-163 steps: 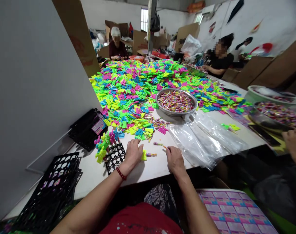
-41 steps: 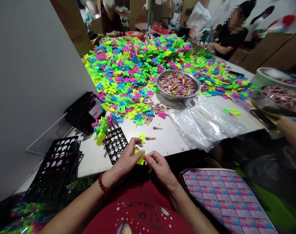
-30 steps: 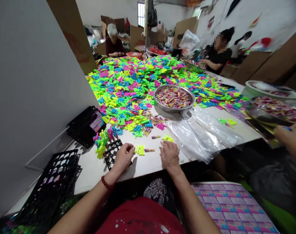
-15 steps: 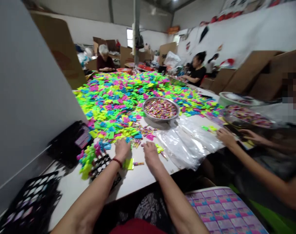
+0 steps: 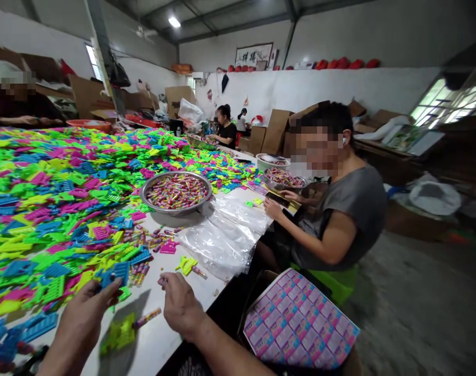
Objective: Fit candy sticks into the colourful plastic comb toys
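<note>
Neon plastic pieces point(image 5: 65, 209) cover the table point(image 5: 159, 334); beside the steel bowl point(image 5: 175, 191), the left hand point(image 5: 84, 318) pinches a blue piece point(image 5: 114, 271) above a green piece point(image 5: 118, 334), while the right hand point(image 5: 178, 305) rests loosely curled, gripping nothing visible.

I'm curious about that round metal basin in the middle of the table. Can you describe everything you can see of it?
The metal basin is a shallow, round, shiny silver dish with a rolled rim. It sits flat on the white table, heaped with small candy sticks in mixed colours. The pile of bright plastic toy pieces borders its far and left sides, and clear plastic bags lie against its near right edge. No hand touches it.
</note>
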`<action>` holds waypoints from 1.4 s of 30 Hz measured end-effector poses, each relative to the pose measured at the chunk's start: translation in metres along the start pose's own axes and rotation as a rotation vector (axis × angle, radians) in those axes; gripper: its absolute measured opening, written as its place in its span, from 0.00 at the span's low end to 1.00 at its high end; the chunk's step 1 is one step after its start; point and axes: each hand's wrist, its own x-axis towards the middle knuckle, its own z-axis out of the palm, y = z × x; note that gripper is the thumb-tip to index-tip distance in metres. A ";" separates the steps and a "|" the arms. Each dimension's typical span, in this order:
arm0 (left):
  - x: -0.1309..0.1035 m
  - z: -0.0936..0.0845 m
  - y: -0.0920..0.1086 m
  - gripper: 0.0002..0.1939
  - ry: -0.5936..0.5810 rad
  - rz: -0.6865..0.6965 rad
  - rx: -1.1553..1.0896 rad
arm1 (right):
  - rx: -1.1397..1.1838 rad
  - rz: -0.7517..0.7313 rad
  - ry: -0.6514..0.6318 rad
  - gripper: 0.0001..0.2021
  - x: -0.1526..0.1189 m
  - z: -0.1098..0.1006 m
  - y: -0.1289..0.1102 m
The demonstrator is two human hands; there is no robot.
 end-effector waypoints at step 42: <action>-0.140 -0.029 -0.064 0.20 -0.641 -0.029 -0.575 | 0.657 0.279 -0.334 0.09 -0.093 -0.050 -0.046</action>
